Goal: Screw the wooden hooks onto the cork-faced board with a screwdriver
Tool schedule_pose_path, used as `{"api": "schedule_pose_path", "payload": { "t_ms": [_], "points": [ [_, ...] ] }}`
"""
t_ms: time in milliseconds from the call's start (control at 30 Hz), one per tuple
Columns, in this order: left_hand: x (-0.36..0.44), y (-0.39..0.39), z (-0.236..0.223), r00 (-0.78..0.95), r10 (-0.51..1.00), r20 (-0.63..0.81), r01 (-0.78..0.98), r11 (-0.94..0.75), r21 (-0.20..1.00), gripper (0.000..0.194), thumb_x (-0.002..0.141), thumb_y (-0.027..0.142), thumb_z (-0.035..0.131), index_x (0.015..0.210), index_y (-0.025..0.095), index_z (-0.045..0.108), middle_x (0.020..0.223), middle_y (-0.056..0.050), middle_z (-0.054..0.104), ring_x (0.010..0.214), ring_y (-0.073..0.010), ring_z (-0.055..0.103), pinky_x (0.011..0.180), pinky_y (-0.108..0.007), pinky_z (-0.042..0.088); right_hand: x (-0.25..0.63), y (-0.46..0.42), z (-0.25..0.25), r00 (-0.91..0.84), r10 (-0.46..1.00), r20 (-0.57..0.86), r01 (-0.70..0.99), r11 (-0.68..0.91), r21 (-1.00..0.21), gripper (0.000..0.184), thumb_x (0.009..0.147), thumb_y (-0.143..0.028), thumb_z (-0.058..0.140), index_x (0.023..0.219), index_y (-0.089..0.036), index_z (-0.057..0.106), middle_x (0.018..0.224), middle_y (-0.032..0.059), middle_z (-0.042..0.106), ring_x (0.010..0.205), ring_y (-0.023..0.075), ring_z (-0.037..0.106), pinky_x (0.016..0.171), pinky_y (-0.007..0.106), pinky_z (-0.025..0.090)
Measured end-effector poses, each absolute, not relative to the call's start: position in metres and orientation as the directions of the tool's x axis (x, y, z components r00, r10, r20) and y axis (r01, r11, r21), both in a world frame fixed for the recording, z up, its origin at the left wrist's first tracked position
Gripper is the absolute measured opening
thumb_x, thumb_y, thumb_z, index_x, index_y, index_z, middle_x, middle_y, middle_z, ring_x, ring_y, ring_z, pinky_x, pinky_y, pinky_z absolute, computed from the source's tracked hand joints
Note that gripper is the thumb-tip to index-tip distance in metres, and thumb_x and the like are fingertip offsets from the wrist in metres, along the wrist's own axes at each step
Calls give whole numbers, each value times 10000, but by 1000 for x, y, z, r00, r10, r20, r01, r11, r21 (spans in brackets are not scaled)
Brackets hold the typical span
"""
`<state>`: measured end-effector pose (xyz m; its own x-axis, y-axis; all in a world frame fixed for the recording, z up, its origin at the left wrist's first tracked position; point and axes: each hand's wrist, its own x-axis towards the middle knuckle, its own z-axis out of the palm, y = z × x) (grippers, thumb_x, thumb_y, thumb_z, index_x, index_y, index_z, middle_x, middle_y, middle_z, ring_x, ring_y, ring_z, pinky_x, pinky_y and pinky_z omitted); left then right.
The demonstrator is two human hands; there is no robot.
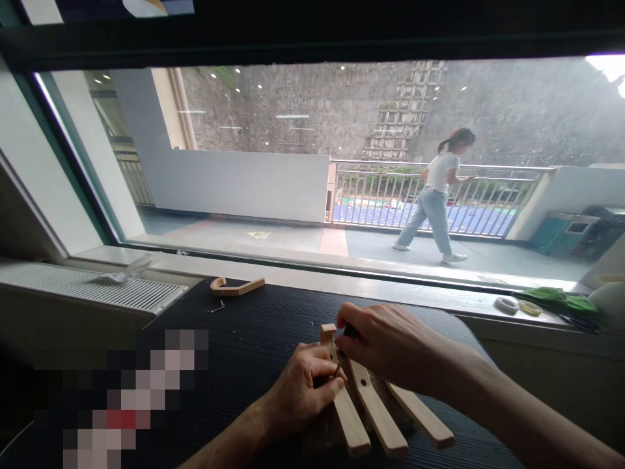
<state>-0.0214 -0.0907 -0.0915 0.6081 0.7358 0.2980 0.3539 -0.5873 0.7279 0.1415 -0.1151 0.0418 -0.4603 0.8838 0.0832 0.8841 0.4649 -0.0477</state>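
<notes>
My right hand (374, 335) is closed round the dark handle of a screwdriver (339, 365), whose thin shaft slants down to a pale wooden hook (352, 423). Against that hook's left side my left hand (307, 381) is closed, with thumb and forefinger at the screwdriver's tip. Whether a screw sits between those fingertips is hidden. Just to the right lies a second wooden strip (383, 417) with a dark hole. A third wooden strip (424, 417) sticks out beneath my right forearm. All three fan out towards me over a brownish base that is mostly covered.
On the black table (263, 339), a curved wooden hook (239, 286) lies at the back, beside small screws (217, 307). The windowsill holds tape rolls (508, 305) and a green cloth (556, 299). A plastic bag (129, 268) rests on the radiator. Beyond the window a person (442, 189) is walking.
</notes>
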Motion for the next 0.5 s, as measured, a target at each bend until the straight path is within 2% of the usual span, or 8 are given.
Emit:
{"api": "schedule_pose_path", "payload": {
  "t_ms": [100,267,367,500],
  "points": [
    [-21,-91,-90,615,731,294,360,-592,721,180,849,188,539,739,195,681,899,-6,677,907,-164,572,885,-298,324,147,-118,50,-529,843,100,840,537,-82,141,856,-225,494,937,-214,608,737,0,656,633,128,560,535,234,273],
    [-21,-93,-90,598,747,291,372,-580,725,166,842,190,546,764,202,693,881,-7,675,914,-170,568,890,-300,333,145,-119,52,-592,803,59,794,595,-129,193,899,-183,457,753,-169,582,758,19,646,705,115,565,596,219,326],
    [-21,-93,-90,591,759,273,387,-564,729,164,835,176,554,766,211,698,854,4,668,890,-162,572,882,-309,326,140,-117,45,-577,815,59,813,580,-53,196,917,-196,444,752,-162,545,726,26,626,651,115,545,562,229,307],
    [-20,-92,-89,586,766,266,386,-552,739,155,831,185,559,735,198,679,906,-6,670,933,-177,565,900,-318,322,134,-115,33,-565,821,85,825,560,73,218,948,-232,387,795,-165,527,625,12,594,538,116,537,479,258,213]
  ]
}}
